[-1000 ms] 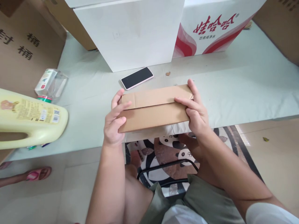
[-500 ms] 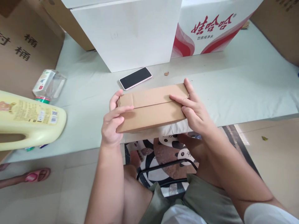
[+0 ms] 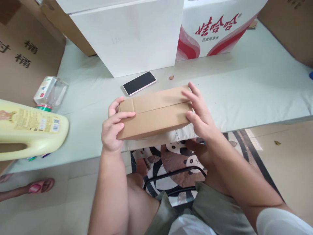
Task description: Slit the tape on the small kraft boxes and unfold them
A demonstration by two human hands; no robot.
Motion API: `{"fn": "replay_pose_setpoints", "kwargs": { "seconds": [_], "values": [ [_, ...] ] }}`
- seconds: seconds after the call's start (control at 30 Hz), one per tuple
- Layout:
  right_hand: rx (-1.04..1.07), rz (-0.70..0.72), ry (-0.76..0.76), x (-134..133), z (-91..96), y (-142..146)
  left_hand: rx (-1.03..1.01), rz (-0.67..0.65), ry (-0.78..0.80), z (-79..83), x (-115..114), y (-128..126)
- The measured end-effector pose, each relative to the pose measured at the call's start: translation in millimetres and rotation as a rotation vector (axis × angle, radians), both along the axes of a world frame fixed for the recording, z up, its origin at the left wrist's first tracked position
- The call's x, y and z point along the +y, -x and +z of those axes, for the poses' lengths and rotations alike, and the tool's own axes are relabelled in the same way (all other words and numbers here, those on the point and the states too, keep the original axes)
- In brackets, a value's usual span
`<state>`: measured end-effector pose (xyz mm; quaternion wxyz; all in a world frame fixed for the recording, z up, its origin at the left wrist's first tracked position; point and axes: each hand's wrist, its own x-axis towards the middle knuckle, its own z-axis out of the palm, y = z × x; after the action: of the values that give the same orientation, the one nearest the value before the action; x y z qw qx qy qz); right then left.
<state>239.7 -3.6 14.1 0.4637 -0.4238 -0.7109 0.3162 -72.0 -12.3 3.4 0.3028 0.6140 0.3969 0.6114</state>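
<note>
A flat brown cardboard box (image 3: 156, 112) with its flaps folded shut lies at the near edge of a pale green cloth-covered table (image 3: 244, 91). My left hand (image 3: 112, 130) grips the box's left end, thumb behind and fingers curled over the top. My right hand (image 3: 199, 114) holds the right end, its fingers laid across the flap seam and pressing down. Both hands are closed on the box.
A black phone (image 3: 139, 83) lies just behind the box. A large white box (image 3: 127, 36) and a red-and-white printed carton (image 3: 215, 29) stand at the back. A yellow jug (image 3: 29, 133) and a clear plastic bottle (image 3: 50, 93) lie at left. Another person's pink sandal (image 3: 40, 186) shows on the floor.
The box and both hands have shifted slightly left. My right fingers have slid from the seam's middle toward the box's right end.
</note>
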Motion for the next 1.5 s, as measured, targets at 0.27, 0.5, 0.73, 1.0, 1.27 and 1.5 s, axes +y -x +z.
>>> {"fn": "replay_pose_setpoints", "kwargs": {
  "seconds": [0.27, 0.5, 0.73, 1.0, 1.27, 1.5],
  "values": [
    [0.114, 0.044, 0.335, 3.8, -23.1, 8.8, -0.337, 0.142, 0.046, -13.6, 4.0, 33.6],
    [0.182, 0.233, 0.159, -2.6, -9.6, 29.7, -0.435, 0.126, 0.255, -25.5, 2.9, 31.2],
    [0.066, 0.144, 0.112, -12.5, -4.8, 23.7, -0.66, 0.08, 0.631, -10.9, -10.2, -28.3],
    [0.061, -0.024, -0.242, -19.3, 17.2, 26.4, -0.604, -0.152, 0.9, -5.9, -16.6, -42.9],
    [0.03, -0.066, -0.289, -21.3, 22.4, 29.3, -0.602, -0.222, 1.18, 7.2, -20.1, -61.5],
    [-0.029, -0.079, -0.346, -22.3, 23.8, 29.4, -0.596, -0.104, 1.174, 10.0, -16.1, -69.5]
  ]
}}
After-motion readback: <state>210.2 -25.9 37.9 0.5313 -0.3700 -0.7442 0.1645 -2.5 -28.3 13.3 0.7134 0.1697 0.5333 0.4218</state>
